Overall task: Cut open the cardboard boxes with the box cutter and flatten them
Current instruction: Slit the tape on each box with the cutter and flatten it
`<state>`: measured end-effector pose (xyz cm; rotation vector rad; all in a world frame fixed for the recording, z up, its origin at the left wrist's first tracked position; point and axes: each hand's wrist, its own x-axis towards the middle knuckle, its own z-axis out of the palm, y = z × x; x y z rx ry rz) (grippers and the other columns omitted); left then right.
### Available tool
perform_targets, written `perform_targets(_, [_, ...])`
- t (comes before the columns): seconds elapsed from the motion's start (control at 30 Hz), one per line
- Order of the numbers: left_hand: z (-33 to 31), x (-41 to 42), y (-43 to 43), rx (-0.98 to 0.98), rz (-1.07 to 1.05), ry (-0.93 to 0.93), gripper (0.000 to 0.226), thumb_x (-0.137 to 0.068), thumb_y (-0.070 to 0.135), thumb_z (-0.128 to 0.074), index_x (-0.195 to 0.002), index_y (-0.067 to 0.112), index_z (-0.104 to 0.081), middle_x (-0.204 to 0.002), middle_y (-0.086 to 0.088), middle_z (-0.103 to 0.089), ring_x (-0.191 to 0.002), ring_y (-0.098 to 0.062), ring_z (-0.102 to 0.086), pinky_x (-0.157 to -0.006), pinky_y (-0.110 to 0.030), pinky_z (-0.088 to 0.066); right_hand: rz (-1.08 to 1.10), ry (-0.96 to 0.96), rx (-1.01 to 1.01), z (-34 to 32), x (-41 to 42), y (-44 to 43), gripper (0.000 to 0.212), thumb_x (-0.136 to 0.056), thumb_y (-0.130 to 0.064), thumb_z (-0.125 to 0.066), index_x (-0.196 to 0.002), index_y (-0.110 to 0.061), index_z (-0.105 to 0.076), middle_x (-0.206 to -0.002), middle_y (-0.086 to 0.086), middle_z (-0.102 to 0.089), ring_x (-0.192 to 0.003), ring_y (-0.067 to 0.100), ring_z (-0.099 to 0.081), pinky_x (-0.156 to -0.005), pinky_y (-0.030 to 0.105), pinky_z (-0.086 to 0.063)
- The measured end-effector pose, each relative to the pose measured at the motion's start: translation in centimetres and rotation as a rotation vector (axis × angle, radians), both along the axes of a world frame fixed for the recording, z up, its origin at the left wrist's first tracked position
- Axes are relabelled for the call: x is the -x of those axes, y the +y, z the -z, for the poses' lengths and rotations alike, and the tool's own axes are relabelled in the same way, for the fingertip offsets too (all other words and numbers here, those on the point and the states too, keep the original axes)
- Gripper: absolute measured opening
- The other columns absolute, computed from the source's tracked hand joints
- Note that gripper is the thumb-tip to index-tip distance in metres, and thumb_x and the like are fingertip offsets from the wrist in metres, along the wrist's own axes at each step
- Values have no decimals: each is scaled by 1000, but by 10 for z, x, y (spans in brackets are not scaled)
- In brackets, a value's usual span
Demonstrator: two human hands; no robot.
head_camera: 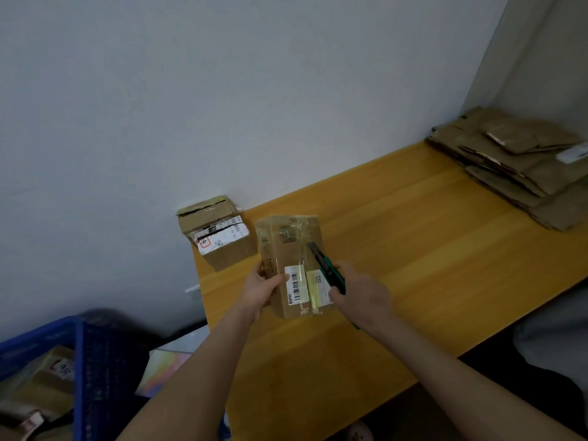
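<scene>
Yellow wood of the desk [429,224] ran along a pale wall [222,90]. Near its left end my left hand [259,289] gripped a taped box [291,249] by its side, fingers curled round the edge, thumb on the label [294,283]. My right hand [361,294] was clamped on the green cutter [327,270] — blade [313,249] over the box's taped seam. A second box [219,240] stood just behind, by the wall; flattened boxes [515,163] lay piled far right. A blue crate [92,361] sat low on my left.

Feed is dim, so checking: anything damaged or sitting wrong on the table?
The spare box at the table's far-left corner seems to overhang the edge, and its top flap looks torn and lifted. Nothing else stands out.
</scene>
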<state>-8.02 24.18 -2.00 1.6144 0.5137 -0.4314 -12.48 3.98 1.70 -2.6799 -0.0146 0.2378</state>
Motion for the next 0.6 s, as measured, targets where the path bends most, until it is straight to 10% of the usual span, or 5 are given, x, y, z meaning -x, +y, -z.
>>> perform_targets(0.6, [1,-2,2,-29,40,6,61,-82,12,-74,-136,10,-46,-104,-3,-70,-90,-19,-68,-67,-32,-55,38,-134,-8,-13,-2,7,42,-94,-35,-53,-134,-28,-44,-83,-10,-53,-65,12,-52,-44,20,-28])
